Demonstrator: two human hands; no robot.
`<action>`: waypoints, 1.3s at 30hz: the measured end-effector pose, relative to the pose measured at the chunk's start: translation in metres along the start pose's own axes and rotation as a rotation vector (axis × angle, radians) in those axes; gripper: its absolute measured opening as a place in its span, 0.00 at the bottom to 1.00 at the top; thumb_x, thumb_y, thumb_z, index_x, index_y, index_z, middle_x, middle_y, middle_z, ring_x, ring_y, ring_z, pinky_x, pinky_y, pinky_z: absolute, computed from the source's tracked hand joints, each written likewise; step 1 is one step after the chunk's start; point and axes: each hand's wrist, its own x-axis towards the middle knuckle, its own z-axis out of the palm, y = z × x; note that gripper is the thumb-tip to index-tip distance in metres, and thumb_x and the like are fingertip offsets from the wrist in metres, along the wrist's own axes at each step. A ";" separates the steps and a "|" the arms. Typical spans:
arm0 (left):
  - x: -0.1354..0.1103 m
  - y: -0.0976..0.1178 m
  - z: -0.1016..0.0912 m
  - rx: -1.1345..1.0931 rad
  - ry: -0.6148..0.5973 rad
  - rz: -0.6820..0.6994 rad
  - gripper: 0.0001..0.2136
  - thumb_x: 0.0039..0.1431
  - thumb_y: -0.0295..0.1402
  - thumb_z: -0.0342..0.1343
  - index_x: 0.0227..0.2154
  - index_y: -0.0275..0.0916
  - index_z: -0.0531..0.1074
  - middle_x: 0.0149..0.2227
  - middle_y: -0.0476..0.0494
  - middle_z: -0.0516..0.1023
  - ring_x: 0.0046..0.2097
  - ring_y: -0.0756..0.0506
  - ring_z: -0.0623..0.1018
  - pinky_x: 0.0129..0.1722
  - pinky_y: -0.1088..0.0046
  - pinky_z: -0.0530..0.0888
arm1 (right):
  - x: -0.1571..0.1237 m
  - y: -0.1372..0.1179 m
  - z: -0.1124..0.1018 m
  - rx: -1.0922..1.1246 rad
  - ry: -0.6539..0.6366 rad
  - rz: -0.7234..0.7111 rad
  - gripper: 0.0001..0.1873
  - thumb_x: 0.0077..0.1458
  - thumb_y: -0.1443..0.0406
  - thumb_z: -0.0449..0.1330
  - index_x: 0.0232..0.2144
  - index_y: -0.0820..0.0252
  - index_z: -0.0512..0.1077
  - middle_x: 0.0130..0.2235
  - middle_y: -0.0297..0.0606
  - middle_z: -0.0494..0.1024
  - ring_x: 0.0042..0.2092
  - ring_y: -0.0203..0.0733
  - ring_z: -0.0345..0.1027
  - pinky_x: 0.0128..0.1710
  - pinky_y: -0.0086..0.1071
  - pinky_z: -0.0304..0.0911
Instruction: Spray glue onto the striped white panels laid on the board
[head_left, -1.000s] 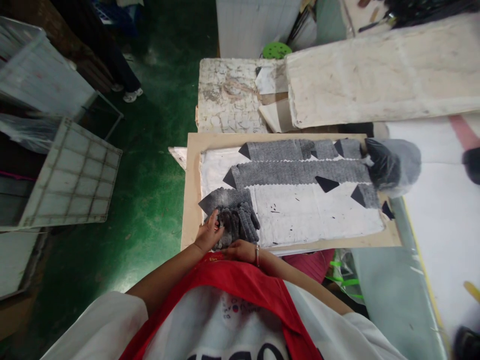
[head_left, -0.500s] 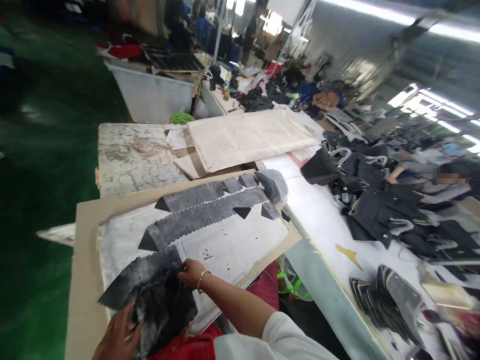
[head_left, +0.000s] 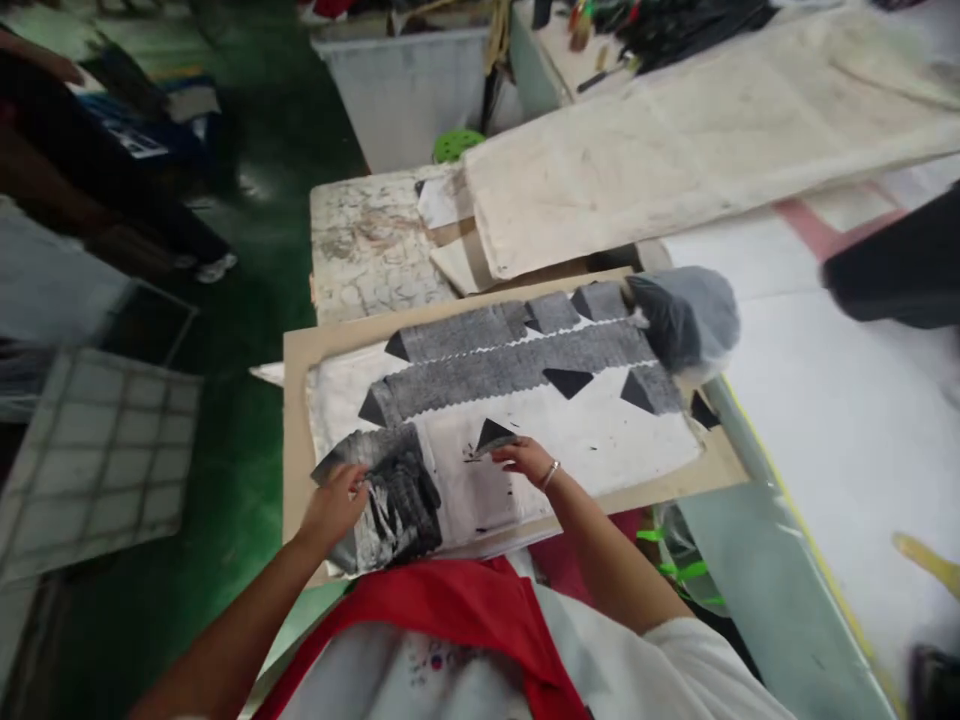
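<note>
My right hand [head_left: 526, 460] pinches the lower edge of a small dark piece [head_left: 495, 432] with a pointed black corner, over the white covered board [head_left: 472, 500]. At the board's left end, my left hand [head_left: 335, 510] rests on a messy pile of dark grey and black pieces [head_left: 401, 490]. Its fingers are curled; what lies between them is hidden. Long overlapping rows of grey pieces [head_left: 510, 370] with zigzag edges lie behind both hands. A loose black triangle [head_left: 568, 382] and another grey piece [head_left: 651, 390] lie to the right.
A dark bundle in clear plastic [head_left: 686, 315] sits at the board's right end. Behind are a stained block [head_left: 375, 240] and a large cream padded sheet [head_left: 675, 150]. A white table [head_left: 810, 420] stands at right, a grey bin [head_left: 412, 95] at back. A person [head_left: 97, 170] is at left.
My right hand has moved right, away from the dark pile, and now has a small dark piece. My left hand has moved up onto the pile. The view has turned downward and left.
</note>
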 end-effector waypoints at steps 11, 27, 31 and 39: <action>0.099 0.130 0.087 -0.910 -0.487 -0.146 0.25 0.45 0.27 0.61 0.50 0.38 0.68 0.55 0.36 0.70 0.51 0.43 0.73 0.45 0.69 0.71 | -0.010 0.011 -0.012 -0.122 -0.223 -0.162 0.11 0.59 0.61 0.62 0.33 0.66 0.73 0.33 0.34 0.77 0.34 0.35 0.73 0.37 0.34 0.70; -0.058 -0.044 0.029 -0.430 0.034 -0.390 0.18 0.48 0.45 0.56 0.42 0.48 0.68 0.35 0.51 0.76 0.39 0.40 0.79 0.38 0.62 0.76 | 0.016 -0.036 -0.099 -0.744 0.613 -0.144 0.13 0.64 0.60 0.57 0.46 0.62 0.71 0.48 0.42 0.73 0.48 0.44 0.69 0.49 0.44 0.66; -0.071 -0.054 0.050 -0.126 0.225 -0.118 0.16 0.51 0.43 0.53 0.44 0.55 0.65 0.38 0.53 0.75 0.43 0.36 0.78 0.42 0.55 0.77 | 0.027 -0.062 -0.145 -0.940 0.754 -0.104 0.13 0.63 0.61 0.57 0.47 0.62 0.71 0.51 0.42 0.72 0.51 0.45 0.68 0.51 0.46 0.64; -0.058 -0.045 0.039 0.103 0.284 0.076 0.20 0.54 0.31 0.45 0.50 0.43 0.65 0.47 0.35 0.73 0.49 0.33 0.74 0.51 0.48 0.72 | 0.057 -0.104 -0.162 -1.255 0.502 -0.150 0.14 0.62 0.61 0.59 0.47 0.63 0.71 0.50 0.42 0.73 0.50 0.45 0.69 0.50 0.45 0.66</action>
